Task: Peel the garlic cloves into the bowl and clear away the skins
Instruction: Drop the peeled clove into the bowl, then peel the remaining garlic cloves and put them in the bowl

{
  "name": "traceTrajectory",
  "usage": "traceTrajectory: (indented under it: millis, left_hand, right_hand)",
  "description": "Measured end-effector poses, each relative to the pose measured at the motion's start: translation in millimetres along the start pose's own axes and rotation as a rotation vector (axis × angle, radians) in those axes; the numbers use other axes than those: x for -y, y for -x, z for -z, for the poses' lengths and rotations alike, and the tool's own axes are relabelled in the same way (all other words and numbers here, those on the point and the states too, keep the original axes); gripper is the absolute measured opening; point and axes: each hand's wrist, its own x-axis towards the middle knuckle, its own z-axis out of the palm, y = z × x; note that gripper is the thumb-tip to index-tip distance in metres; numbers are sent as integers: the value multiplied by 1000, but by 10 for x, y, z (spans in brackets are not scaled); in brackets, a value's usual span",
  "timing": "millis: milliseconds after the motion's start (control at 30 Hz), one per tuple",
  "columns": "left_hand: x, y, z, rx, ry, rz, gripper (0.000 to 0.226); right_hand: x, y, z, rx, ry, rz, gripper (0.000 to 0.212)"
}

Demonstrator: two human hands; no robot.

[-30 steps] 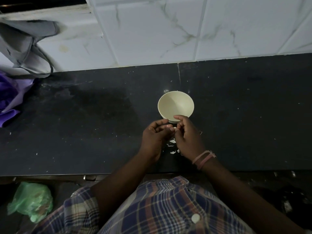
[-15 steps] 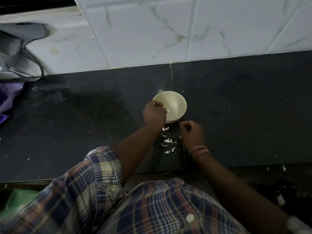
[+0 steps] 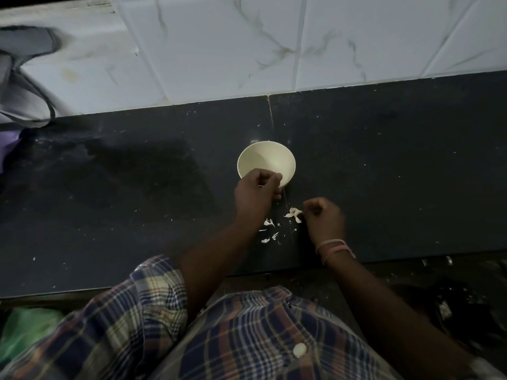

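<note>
- Garlic: no whole clove can be picked out in the head view; any peeled ones would lie in the bowl [image 3: 266, 160], whose visible inner wall shows bare, the bottom being partly hidden behind the left hand [image 3: 256, 192].
- Bowl: cream, upright on the dark tabletop [image 3: 384, 165], near the tiled wall [image 3: 219, 50].
- Left hand: over the bowl's near rim, fingers curled tight; cannot tell whether they hold a clove. Judged as dropping one in, or just having done so.
- Right hand [image 3: 323, 218]: on the tabletop, right of the bowl and apart from it, fingers curled; pale skins [image 3: 294, 213] sit at its fingertips, seemingly pinched, though contact is not certain.
- Scraps [image 3: 270, 231]: more small skin bits scattered on the tabletop between the two forearms, just nearer the person than the bowl.
- Progress, judged: peeling is underway or nearly finished; clearing is not done, since skins and scraps lie loose on the tabletop.
- Left to do: gather the skins and remove them. A green bag [image 3: 24, 333] lies below the tabletop edge at lower left; its use is unknown.
</note>
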Motion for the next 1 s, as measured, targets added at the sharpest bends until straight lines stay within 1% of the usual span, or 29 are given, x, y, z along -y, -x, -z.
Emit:
traceTrajectory:
  millis: [67,167,300,367,467,600,667,800,900,1000]
  left_hand:
    - [97,55,1,39,-17,16,9]
    - [261,79,4,105,-49,124,14]
    - [381,115,-26,141,-68,275,16]
    - [395,139,-44,174,-66,308,16]
    - [440,158,-56,241,-127,319,17]
    - [490,188,-85,246,-99,327,12]
    - [476,219,-99,242,-32,334,7]
    - [407,277,-95,245,116,339,6]
    - [376,293,-56,234,192,342,9]
    - [354,322,3,243,292,355,10]
  right_hand:
    - [1,30,-24,33,142,103,13]
    - [-3,-13,-36,64,280,216,15]
    - [-63,-99,-54,200,497,289,8]
    - [-110,-109,-79,234,520,313,8]
    - [-121,-101,-68,227,439,261,7]
    - [-60,-40,0,176,312,221,7]
    - [-25,36,18,148,236,184,8]
    - [76,185,-5,121,38,37,7]
    - [135,218,-37,102,-70,17,4]
    - [176,223,-69,120,-135,21,8]
